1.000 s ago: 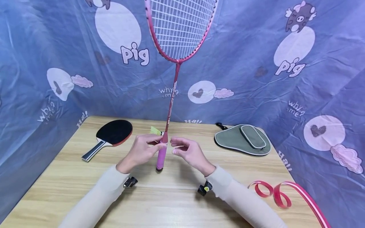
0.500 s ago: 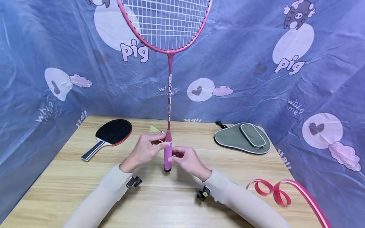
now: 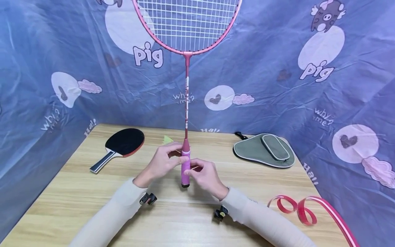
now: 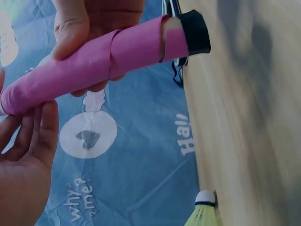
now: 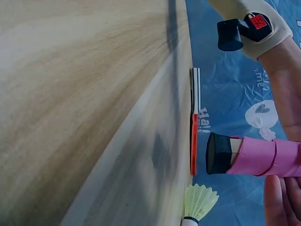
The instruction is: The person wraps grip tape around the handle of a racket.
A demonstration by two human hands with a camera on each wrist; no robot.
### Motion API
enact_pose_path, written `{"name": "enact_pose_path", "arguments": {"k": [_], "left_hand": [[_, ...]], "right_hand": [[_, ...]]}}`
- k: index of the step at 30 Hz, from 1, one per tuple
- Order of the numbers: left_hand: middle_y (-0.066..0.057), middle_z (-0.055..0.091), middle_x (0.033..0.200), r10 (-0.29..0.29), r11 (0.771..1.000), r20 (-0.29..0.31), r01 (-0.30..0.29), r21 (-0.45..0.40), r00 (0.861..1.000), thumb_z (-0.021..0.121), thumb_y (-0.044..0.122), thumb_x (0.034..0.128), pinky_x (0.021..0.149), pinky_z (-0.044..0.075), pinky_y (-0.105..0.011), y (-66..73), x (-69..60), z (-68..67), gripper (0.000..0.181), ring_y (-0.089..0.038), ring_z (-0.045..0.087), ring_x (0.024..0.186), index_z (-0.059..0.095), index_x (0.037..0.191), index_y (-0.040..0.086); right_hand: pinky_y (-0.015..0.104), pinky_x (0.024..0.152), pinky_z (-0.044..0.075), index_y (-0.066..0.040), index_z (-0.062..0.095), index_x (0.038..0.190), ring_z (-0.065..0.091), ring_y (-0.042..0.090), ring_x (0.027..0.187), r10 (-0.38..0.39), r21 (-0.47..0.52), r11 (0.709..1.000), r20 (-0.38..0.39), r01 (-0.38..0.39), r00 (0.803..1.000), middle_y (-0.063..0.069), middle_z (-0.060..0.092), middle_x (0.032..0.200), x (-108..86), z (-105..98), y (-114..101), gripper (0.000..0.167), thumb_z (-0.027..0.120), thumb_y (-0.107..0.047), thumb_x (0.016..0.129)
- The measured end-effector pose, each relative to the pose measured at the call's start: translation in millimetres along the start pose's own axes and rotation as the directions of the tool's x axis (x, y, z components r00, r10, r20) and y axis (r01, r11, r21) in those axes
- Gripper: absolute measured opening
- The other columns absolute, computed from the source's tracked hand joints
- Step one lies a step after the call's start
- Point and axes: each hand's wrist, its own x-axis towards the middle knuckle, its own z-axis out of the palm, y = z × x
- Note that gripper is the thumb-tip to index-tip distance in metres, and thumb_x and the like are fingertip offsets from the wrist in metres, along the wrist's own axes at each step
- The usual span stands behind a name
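Note:
A badminton racket (image 3: 187,103) stands upright, its head cut off by the top of the head view. The left hand (image 3: 163,161) pinches the upper part of its pink-wrapped handle (image 3: 185,176), and the right hand (image 3: 208,176) pinches lower down. In the left wrist view the pink wrap (image 4: 94,61) overlaps in turns, with a bare strip showing near the black end cap (image 4: 195,32). The right wrist view also shows that cap (image 5: 218,153) off the tabletop, beside the wrap (image 5: 263,157).
A black table-tennis bat (image 3: 124,141) lies at the left. Behind the left hand is a yellow shuttlecock (image 3: 167,139). A green bat case (image 3: 262,151) rests at the back right, and a curled red strip (image 3: 305,212) lies at the front right. Patterned blue cloth (image 3: 154,96) surrounds the table.
The racket has swung from leaning right to upright, its handle shifting right. The right hand has gone from beside the handle to pinching its lower part; the left hand has moved slightly right.

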Motion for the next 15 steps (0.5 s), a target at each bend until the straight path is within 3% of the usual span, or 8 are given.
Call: {"name": "enact_pose_path", "arguments": {"k": [7,15], "left_hand": [[-0.018,0.073,0.105,-0.048,0.999,-0.067,0.046,-0.021,0.997,0.078,0.008,0.0872,0.086,0.061,-0.025,-5.6,-1.4,7.0,0.028,-0.009,0.069,0.092,0.073,0.113,-0.001],[-0.018,0.075,0.102,-0.089,0.996,-0.094,0.085,-0.038,0.992,0.079,0.011,0.0876,0.083,0.06,-0.022,-5.4,-1.6,12.1,0.026,-0.007,0.07,0.088,0.075,0.111,0.0]], "right_hand": [[0.025,0.073,0.06,-0.009,0.078,0.104,0.069,0.015,0.077,-0.034,-0.025,0.999,-0.037,0.033,0.999,0.009,0.078,0.09,-3.3,0,-1,0.022,0.083,-0.013,0.083],[0.024,0.073,0.06,-0.01,0.077,0.101,0.069,0.015,0.078,-0.018,-0.009,1.0,-0.052,0.017,0.999,0.008,0.078,0.091,-5.0,0,-1,0.02,0.084,-0.015,0.082]]}}
